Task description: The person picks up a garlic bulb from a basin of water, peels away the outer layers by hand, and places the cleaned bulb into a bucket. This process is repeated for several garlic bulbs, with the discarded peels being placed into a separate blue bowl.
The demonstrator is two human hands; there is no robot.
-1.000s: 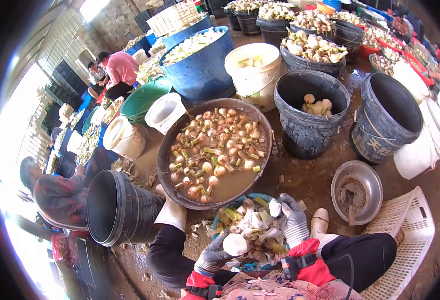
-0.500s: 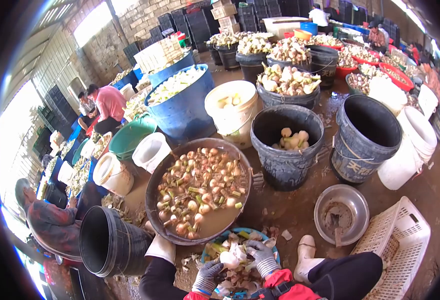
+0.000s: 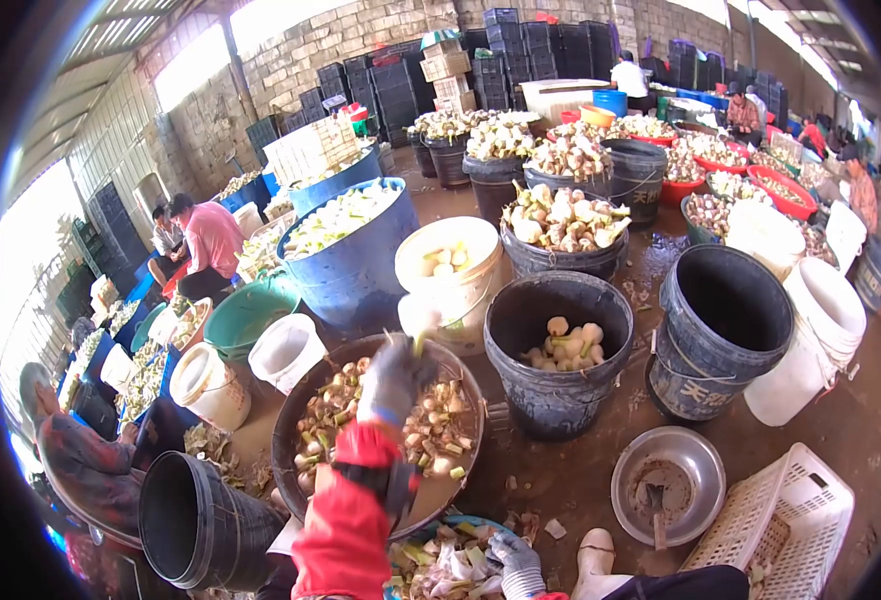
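My left hand, in a grey glove and blurred, reaches over the wide dark basin of bulbs in murky water. Its fingers are closed on the stem of a pale bulb, which shows just above them in front of a white bucket. Low in the view, my right hand, gloved too, lies at the right side of a blue-rimmed basin filled with peelings. Its fingers are spread a little, with nothing visible in them.
Black buckets stand ahead, one with peeled bulbs. A metal bowl and a white crate are at the right. An empty black bucket leans at the left, near a seated person.
My left hand has moved up and forward from the peelings basin with the pale bulb. My right hand has stayed low by that basin and opened. The camera view has tilted upward.
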